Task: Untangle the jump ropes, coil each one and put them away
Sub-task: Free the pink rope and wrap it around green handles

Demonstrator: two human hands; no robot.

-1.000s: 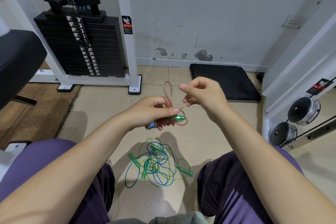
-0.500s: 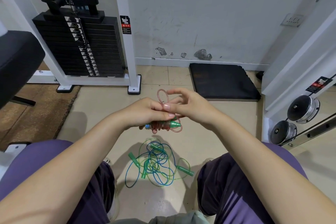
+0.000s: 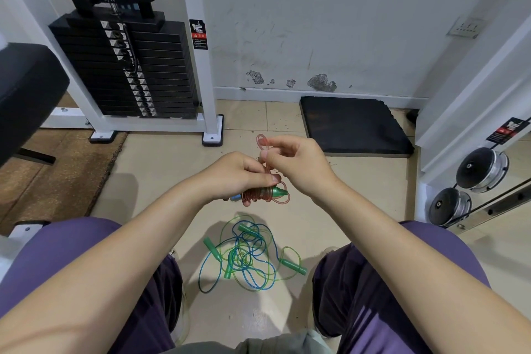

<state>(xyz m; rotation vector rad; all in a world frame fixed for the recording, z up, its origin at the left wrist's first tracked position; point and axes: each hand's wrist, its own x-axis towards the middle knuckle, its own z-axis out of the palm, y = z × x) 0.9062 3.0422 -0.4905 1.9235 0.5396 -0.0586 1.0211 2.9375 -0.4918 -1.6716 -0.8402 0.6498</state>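
Note:
My left hand (image 3: 240, 174) grips a red jump rope (image 3: 260, 195) wound in tight turns round its green and blue handles. A loose loop of that red rope sticks up above my hands, and my right hand (image 3: 298, 165) pinches it between thumb and fingers. On the floor between my knees lies a tangle of a blue jump rope and a green jump rope (image 3: 247, 256) with several green handles sticking out.
A black weight stack (image 3: 129, 72) in a white frame stands at the back left. A black bench pad (image 3: 26, 89) is at far left, a black floor mat (image 3: 353, 126) at back right, and chrome dumbbells (image 3: 465, 184) at right.
My right hand came in from up and to the right to meet the left hand, then lifted slightly with the red rope's loose loop pinched. The left hand held the bundle still.

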